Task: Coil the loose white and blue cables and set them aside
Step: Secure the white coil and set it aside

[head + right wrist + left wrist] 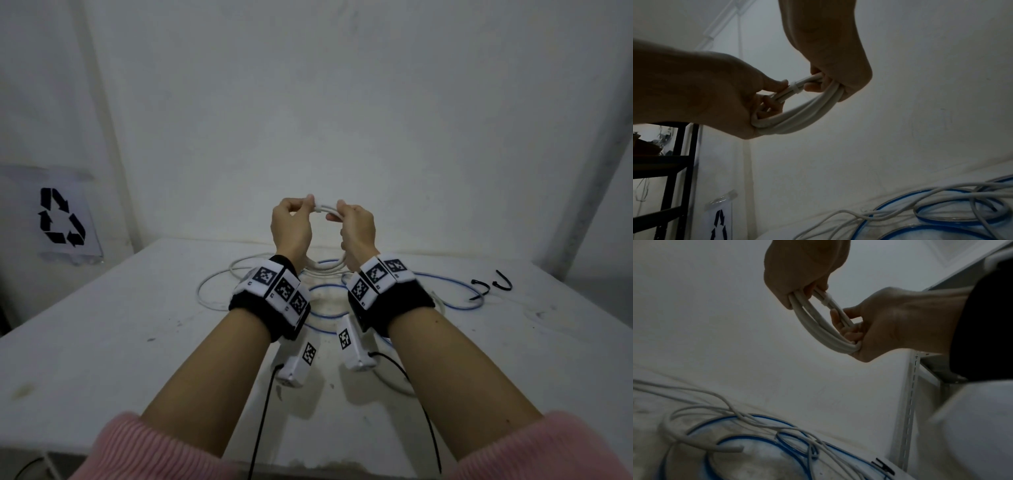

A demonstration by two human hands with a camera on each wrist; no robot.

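A: Both hands are up above the surface [102,342], holding a coiled white cable [327,209] between them; the left hand [291,222] pinches one end of the bundle, the right hand [356,228] has its fingers curled round the other end.

B: And the coil's long axis runs across, left to right, from one hand to the other; from the head view only a short white stretch shows between the fingertips.

A: The left wrist view gives far more; the coiled white cable [818,326] is a flattened oval of several strands, sagging in a curve below, with a white tie [827,299] cinched round the upper strands.

B: Same from the right wrist; the white tie [795,87] sits between the two thumbs, the loop [797,120] hanging beneath.

A: Down on the surface, the blue cable [462,301] lies in loose rings, tangled with a thinner loose white cable [212,291]; the head view alone shows two black clips [493,284] off to the right, well apart from the hands.

B: And a recycling sign [61,216] on the left wall.
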